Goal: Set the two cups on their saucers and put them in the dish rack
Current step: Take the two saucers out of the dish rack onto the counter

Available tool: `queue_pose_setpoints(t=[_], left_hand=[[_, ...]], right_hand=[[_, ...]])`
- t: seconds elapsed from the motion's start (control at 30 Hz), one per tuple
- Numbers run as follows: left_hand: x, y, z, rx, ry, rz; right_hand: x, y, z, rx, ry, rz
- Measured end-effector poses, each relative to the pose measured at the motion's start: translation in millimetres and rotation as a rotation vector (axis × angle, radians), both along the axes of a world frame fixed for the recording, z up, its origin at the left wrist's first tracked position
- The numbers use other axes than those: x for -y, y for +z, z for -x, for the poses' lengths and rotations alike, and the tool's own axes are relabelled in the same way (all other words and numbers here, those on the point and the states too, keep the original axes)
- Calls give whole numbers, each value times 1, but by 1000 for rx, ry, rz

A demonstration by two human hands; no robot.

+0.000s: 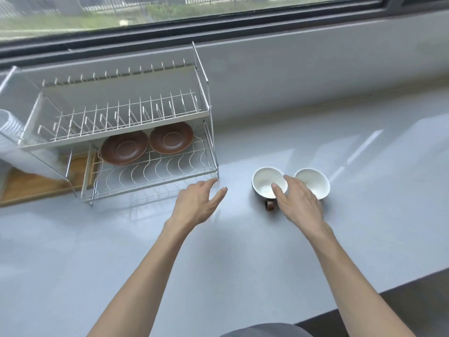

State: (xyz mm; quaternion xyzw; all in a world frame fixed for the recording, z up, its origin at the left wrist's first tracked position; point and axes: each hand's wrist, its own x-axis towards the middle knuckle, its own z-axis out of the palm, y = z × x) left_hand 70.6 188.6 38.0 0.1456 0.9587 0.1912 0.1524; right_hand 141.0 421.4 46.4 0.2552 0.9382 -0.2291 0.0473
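Note:
Two cups with white insides stand side by side on the grey counter at the right: the left cup (263, 182), with a brown handle toward me, and the right cup (314, 182). My right hand (300, 203) hovers over the gap between them, fingers apart, thumb over the left cup's rim; whether it touches is unclear. Two brown saucers, the left saucer (124, 148) and the right saucer (171, 137), lie on the lower tier of the white wire dish rack (155, 175). My left hand (199, 201) is open near the rack's front right corner, holding nothing.
The rack's upper tier (126, 117) of plate slots overhangs the saucers. A wooden tray (36, 183) lies under the rack's left side, beside a clear plastic holder (14, 139). A window sill runs along the back. The counter's front edge is at the lower right.

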Motion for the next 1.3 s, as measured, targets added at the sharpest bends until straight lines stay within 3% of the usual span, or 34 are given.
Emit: queue_pose_setpoints(t=[0.13, 0.4, 0.67, 0.97, 1.3], left_hand=[[38, 1, -3, -213, 28, 83], [115, 0, -19, -286, 205, 138], [155, -7, 0, -280, 322, 62], [132, -19, 66, -254, 380, -96], [107, -26, 138, -48, 505, -372]], right_hand=[[48, 4, 10, -46, 111, -98], [142, -2, 31, -139, 307, -116], [193, -10, 68, -271, 348, -74], [201, -20, 138, -359, 338, -39], [193, -36, 225, -359, 365, -71]])
